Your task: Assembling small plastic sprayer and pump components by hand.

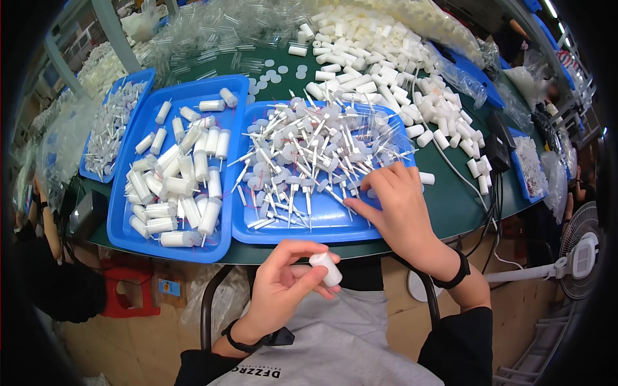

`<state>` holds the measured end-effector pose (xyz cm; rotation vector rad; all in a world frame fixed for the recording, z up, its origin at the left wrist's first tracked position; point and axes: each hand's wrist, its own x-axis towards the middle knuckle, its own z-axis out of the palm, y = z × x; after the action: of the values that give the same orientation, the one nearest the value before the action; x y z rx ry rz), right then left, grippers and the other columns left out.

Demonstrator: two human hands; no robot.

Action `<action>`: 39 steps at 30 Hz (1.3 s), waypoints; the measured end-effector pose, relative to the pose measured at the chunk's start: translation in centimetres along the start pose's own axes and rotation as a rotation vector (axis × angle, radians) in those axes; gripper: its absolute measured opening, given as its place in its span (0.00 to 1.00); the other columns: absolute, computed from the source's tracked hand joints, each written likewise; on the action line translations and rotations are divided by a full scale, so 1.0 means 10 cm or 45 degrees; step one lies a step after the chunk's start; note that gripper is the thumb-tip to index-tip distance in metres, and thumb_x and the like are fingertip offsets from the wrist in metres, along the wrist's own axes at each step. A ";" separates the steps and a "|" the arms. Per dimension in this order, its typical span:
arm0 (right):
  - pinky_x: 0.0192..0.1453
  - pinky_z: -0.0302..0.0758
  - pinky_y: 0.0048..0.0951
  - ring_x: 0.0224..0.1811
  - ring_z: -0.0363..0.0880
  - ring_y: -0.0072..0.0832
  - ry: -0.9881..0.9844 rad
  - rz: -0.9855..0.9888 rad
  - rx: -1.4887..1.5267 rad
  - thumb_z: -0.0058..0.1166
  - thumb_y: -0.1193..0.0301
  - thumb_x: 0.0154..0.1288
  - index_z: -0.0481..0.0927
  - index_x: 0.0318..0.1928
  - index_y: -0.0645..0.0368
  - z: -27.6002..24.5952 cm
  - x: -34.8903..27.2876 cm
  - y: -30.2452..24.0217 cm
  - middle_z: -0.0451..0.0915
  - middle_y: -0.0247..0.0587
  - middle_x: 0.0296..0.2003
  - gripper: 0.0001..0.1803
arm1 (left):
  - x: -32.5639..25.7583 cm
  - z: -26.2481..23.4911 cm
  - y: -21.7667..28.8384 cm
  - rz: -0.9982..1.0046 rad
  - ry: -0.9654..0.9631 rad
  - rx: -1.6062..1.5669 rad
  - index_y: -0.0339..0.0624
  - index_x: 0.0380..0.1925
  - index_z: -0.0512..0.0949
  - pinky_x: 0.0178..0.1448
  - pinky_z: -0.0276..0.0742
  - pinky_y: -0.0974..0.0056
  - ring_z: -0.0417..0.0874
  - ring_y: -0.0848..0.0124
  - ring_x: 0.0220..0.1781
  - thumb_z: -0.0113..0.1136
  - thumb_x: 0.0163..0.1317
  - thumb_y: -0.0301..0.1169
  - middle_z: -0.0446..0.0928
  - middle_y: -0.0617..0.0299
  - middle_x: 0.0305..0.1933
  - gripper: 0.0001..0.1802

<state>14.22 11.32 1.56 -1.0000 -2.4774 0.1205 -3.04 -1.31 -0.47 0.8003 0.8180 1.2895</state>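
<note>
My left hand (pixel 283 283) is closed around a short white foam cylinder (pixel 326 269), held between thumb and fingers in front of the table edge. My right hand (pixel 402 209) reaches over the right part of a blue tray (pixel 302 235). Its thumb and index finger are apart, close above the parts lying there. That tray holds a heap of thin white rods with translucent round discs (pixel 309 145), some with fine red wires. What lies under the right fingers is partly hidden.
Left of it, another blue tray (pixel 168 252) holds white cylinders with rods sticking out. A pile of plain white cylinders (pixel 380 71) covers the table's back right. Clear tubes (pixel 212 38) and loose discs (pixel 273 74) lie behind. A white fan (pixel 579 257) stands at right.
</note>
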 end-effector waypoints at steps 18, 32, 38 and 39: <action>0.40 0.70 0.23 0.40 0.76 0.21 -0.126 0.351 1.228 0.56 0.82 0.54 0.71 0.44 0.65 -0.36 -0.42 -0.17 0.76 0.37 0.36 0.16 | 0.01 0.00 -0.01 -0.058 -0.138 -0.013 0.35 0.47 0.63 0.34 0.74 0.74 0.79 0.71 0.38 0.52 0.58 0.18 0.70 0.52 0.47 0.17; 0.45 0.67 0.28 0.40 0.74 0.32 0.049 -0.083 1.273 0.61 0.79 0.49 0.73 0.43 0.60 -0.19 -0.61 -0.33 0.77 0.42 0.40 0.18 | 0.03 0.18 0.02 -0.153 -0.157 -0.003 0.29 0.50 0.67 0.50 0.78 0.65 0.79 0.64 0.47 0.57 0.53 0.15 0.74 0.50 0.46 0.23; 0.42 0.66 0.27 0.36 0.72 0.29 0.080 0.072 1.350 0.61 0.79 0.49 0.74 0.43 0.61 -0.11 -0.74 -0.31 0.76 0.39 0.36 0.18 | 0.04 0.24 0.05 -0.218 -0.079 -0.062 0.27 0.52 0.65 0.49 0.78 0.67 0.79 0.64 0.46 0.53 0.57 0.17 0.74 0.47 0.47 0.21; 0.42 0.66 0.27 0.36 0.71 0.28 0.066 0.170 1.494 0.61 0.79 0.49 0.73 0.43 0.61 -0.09 -0.76 -0.31 0.76 0.39 0.36 0.18 | 0.06 0.25 0.06 -0.221 -0.082 -0.063 0.27 0.52 0.65 0.49 0.78 0.67 0.79 0.64 0.46 0.53 0.57 0.17 0.74 0.47 0.47 0.21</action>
<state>17.47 3.83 0.20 -0.5834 -1.7490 1.3593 -1.07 -0.77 1.22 0.7119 0.7834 1.1200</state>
